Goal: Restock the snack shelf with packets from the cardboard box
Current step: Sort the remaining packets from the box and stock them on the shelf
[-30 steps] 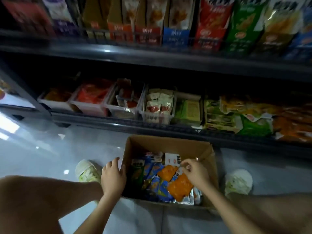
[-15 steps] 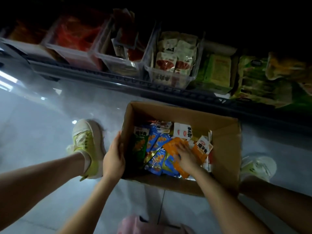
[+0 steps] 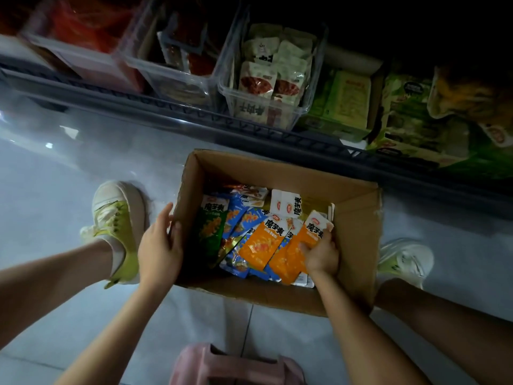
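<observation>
While left hand lies straight-fingered against cardboard box wall, right hand fingers clamp orange packets.

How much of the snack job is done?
Not finished yet. The clear bins on the shelf already hold packets. The right hand grips orange packets inside the cardboard box while the left hand rests against its side. Many blue packets and a green packet wait in the box.

The cardboard box stands open on the floor just before the snack shelf. Of the hands, the left hand lies against its left wall. The right hand, inside, grips orange packets lying over blue packets.
</observation>
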Demonstrator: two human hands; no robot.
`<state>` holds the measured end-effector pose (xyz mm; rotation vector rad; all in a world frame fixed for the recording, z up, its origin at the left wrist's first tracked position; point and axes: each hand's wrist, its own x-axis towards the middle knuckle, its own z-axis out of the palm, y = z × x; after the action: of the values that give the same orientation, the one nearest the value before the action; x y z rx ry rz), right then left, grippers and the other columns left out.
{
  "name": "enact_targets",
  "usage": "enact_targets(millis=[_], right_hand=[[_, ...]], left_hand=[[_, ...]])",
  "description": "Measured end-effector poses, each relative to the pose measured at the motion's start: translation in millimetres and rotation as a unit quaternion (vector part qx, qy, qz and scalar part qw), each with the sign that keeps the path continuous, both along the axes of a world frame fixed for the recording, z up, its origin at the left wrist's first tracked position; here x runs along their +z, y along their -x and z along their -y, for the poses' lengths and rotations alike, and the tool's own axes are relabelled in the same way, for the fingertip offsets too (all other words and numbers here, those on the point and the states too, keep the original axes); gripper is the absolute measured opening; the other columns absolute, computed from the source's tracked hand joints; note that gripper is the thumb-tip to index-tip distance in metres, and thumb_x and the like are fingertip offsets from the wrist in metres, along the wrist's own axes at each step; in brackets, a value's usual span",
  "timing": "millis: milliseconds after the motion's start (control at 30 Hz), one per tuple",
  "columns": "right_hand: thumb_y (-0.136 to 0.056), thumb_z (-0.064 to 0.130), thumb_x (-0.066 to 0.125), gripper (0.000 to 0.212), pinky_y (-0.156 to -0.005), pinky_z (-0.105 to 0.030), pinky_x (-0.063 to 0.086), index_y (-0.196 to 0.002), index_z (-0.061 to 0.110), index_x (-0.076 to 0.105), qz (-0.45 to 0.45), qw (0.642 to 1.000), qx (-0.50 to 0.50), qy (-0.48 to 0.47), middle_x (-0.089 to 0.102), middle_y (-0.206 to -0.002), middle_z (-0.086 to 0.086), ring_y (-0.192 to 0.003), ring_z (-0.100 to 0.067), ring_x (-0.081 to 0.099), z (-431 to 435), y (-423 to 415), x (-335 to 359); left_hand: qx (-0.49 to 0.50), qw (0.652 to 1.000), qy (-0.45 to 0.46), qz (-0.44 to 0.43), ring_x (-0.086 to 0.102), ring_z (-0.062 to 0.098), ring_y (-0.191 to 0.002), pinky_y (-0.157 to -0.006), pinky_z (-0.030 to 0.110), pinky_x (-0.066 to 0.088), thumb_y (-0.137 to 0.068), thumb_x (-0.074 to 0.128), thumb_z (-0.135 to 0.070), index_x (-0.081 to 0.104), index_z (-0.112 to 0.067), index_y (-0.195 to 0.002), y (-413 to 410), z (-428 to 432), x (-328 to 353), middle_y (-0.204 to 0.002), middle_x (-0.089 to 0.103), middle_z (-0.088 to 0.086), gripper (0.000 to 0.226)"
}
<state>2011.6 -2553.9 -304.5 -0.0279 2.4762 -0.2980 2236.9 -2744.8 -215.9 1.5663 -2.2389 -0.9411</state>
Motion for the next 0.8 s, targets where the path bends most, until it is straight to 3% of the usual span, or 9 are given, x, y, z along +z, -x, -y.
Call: enact_targets(millis=[100, 200, 300, 400, 467, 533, 600, 700, 800], right_hand=[[-0.080, 0.019, 0.073, 0.068, -0.077, -0.039, 0.049, -0.138, 0.019, 0.037, -0.063, 0.998, 0.026, 0.013, 0.049, -0.132, -0.013, -0.113, -0.035, 0.055, 4.5, -3.1, 9.2], [-0.083, 0.007, 0.067, 0.059, -0.075, -0.036, 0.049, -0.135, 0.021, 0.042, -0.100, 0.988, -0.011, 0.115, 0.057, -0.125, -0.009, -0.105, -0.033, 0.061, 4.9, -3.8, 27.4], [-0.079, -0.001, 0.070, 0.065, -0.087, -0.039, 0.051, -0.135, 0.019, 0.045, 0.003, 0.944, -0.149, 0.295, 0.064, -0.107, 0.005, -0.100, -0.020, 0.063, 10.1, -1.9, 65.4], [-0.077, -0.003, 0.071, 0.068, -0.083, -0.039, 0.054, -0.133, 0.025, 0.046, 0.172, 0.862, -0.206, 0.430, 0.067, -0.107, 0.003, -0.097, -0.015, 0.066, 15.9, -14.4, 106.7], [-0.076, -0.003, 0.071, 0.068, -0.082, -0.038, 0.055, -0.130, 0.031, 0.048, 0.237, 0.839, -0.193, 0.451, 0.067, -0.112, 0.002, -0.102, -0.016, 0.065, 22.2, -28.5, 120.9], [-0.077, -0.001, 0.071, 0.067, -0.084, -0.039, 0.055, -0.129, 0.034, 0.048, 0.259, 0.840, -0.163, 0.448, 0.068, -0.112, 0.003, -0.102, -0.016, 0.066, 26.8, -39.9, 122.8], [-0.082, 0.004, 0.069, 0.055, -0.083, -0.037, 0.056, -0.125, 0.032, 0.052, 0.270, 0.846, -0.149, 0.435, 0.068, -0.110, 0.004, -0.099, -0.015, 0.066, 26.5, -42.8, 118.4], [-0.089, 0.016, 0.064, 0.036, -0.088, -0.038, 0.053, -0.124, 0.023, 0.056, 0.200, 0.909, -0.151, 0.333, 0.062, -0.116, -0.001, -0.103, -0.017, 0.061, 15.4, -29.8, 91.5], [-0.085, 0.025, 0.070, 0.050, -0.096, -0.042, 0.047, -0.130, 0.012, 0.051, 0.109, 0.965, -0.155, 0.181, 0.056, -0.131, -0.010, -0.117, -0.029, 0.055, 0.8, -8.8, 47.1]], left_hand=[[0.016, 0.998, 0.060, 0.017, 0.056, 0.038, -0.109, -0.091, 0.050, 0.045, -0.095, 0.052, -0.009, 0.051, -0.005, -0.130, 5.9, -0.8, 9.9, -0.116, 0.064, 0.015, 0.035], [0.011, 0.995, 0.103, -0.014, 0.056, 0.037, -0.103, -0.087, 0.045, 0.044, -0.091, 0.050, -0.009, 0.058, -0.002, -0.115, 19.3, -10.1, 27.4, -0.112, 0.064, 0.016, 0.027], [-0.035, 0.994, 0.086, -0.059, 0.059, 0.032, -0.100, -0.085, 0.037, 0.043, -0.090, 0.057, -0.005, 0.061, -0.003, -0.110, 38.7, -28.4, 40.4, -0.111, 0.065, 0.012, 0.020], [-0.079, 0.990, -0.092, -0.079, 0.059, 0.015, -0.106, -0.089, 0.031, 0.048, -0.091, 0.061, -0.020, 0.052, -0.013, -0.129, 63.8, -48.5, 46.3, -0.114, 0.061, -0.003, 0.040], [-0.033, 0.952, -0.283, -0.112, 0.058, 0.012, -0.107, -0.089, 0.029, 0.050, -0.088, 0.065, -0.028, 0.044, -0.019, -0.135, 81.1, -58.1, 49.2, -0.113, 0.059, -0.006, 0.052], [0.054, 0.887, -0.421, -0.182, 0.063, 0.017, -0.102, -0.082, 0.030, 0.056, -0.086, 0.069, -0.018, 0.045, -0.022, -0.128, 91.2, -63.5, 46.5, -0.109, 0.064, -0.001, 0.049], [0.110, 0.861, -0.449, -0.214, 0.066, 0.018, -0.095, -0.078, 0.032, 0.057, -0.085, 0.068, -0.005, 0.049, -0.019, -0.122, 91.0, -63.8, 37.5, -0.104, 0.068, 0.004, 0.044], [0.130, 0.885, -0.403, -0.195, 0.064, 0.022, -0.103, -0.087, 0.043, 0.055, -0.085, 0.068, -0.003, 0.053, -0.018, -0.123, 79.6, -53.7, 25.1, -0.112, 0.067, 0.007, 0.043], [0.124, 0.903, -0.372, -0.174, 0.062, 0.022, -0.104, -0.078, 0.036, 0.055, -0.087, 0.065, -0.003, 0.053, -0.017, -0.124, 67.9, -41.0, 20.8, -0.109, 0.064, 0.001, 0.041]])
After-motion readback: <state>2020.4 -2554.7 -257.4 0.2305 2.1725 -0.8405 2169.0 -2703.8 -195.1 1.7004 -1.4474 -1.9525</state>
